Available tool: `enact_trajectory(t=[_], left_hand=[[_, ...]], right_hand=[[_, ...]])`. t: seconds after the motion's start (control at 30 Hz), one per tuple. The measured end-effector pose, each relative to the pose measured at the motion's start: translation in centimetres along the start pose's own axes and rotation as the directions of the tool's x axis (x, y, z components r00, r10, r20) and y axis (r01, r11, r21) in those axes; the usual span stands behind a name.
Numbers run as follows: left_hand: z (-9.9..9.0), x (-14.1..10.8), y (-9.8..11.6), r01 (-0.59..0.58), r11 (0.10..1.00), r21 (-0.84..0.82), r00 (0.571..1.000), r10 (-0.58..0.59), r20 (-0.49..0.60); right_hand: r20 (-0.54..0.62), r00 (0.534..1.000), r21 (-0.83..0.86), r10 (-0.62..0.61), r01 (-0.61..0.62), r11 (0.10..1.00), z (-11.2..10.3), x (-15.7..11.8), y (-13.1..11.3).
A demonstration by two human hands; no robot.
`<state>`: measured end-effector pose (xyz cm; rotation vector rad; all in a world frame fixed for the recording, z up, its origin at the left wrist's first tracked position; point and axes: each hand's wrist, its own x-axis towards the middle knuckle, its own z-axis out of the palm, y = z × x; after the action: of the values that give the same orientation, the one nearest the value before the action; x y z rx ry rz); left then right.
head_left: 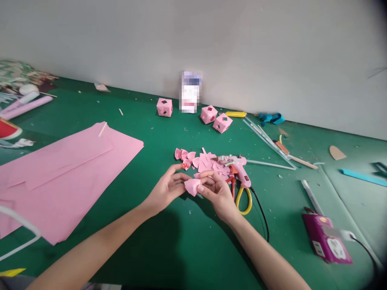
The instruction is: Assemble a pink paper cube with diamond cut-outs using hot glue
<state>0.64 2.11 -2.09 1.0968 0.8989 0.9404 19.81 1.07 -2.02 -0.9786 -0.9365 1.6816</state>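
A small folded pink paper piece [191, 187] is pinched between the thumb and fingers of my right hand [219, 193]. My left hand [167, 186] is beside it, fingers apart and curved, its thumb close to the piece's left edge; whether they touch I cannot tell. Something red with pale spots [185, 166] shows at the left index fingertip. Just beyond my hands lies a heap of cut pink paper pieces [205, 162], with several curved pink pieces [182, 154] at its left. A pink glue gun [241, 168] rests against the heap, above red-and-yellow-handled scissors [249, 203].
Large pink sheets [78, 173] cover the left side. Three pink paper shapes with diamond holes [165, 107] stand near the wall. A blurred upright card [190, 92] is behind. A purple box [326, 237] with a plugged-in cord sits right; glue sticks and wooden sticks [302, 162] lie back right.
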Motion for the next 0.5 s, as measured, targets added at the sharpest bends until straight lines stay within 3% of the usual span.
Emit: enact_trajectory(t=[0.07,0.17,0.3,0.5], left_hand=[[-0.3,-0.1,0.6,0.133,0.98,-0.149,0.991,-0.131,0.024],[-0.6,-0.3,1.2,0.176,0.95,-0.259,0.984,-0.16,0.083],[-0.6,-0.5,1.3,0.224,0.947,-0.23,0.971,-0.198,0.13],[-0.5,-0.1,1.4,0.267,0.93,-0.254,0.963,-0.265,0.041]], right_hand=[[0.01,0.998,-0.095,-0.062,0.062,0.994,-0.1,-0.2,-0.3],[0.06,0.993,-0.14,-0.104,0.112,0.984,-0.2,-0.5,-0.4],[0.125,0.986,-0.158,-0.113,0.133,0.979,-0.2,-0.6,-0.4],[0.173,0.985,-0.047,-0.025,0.034,0.998,-0.8,-0.2,-0.3]])
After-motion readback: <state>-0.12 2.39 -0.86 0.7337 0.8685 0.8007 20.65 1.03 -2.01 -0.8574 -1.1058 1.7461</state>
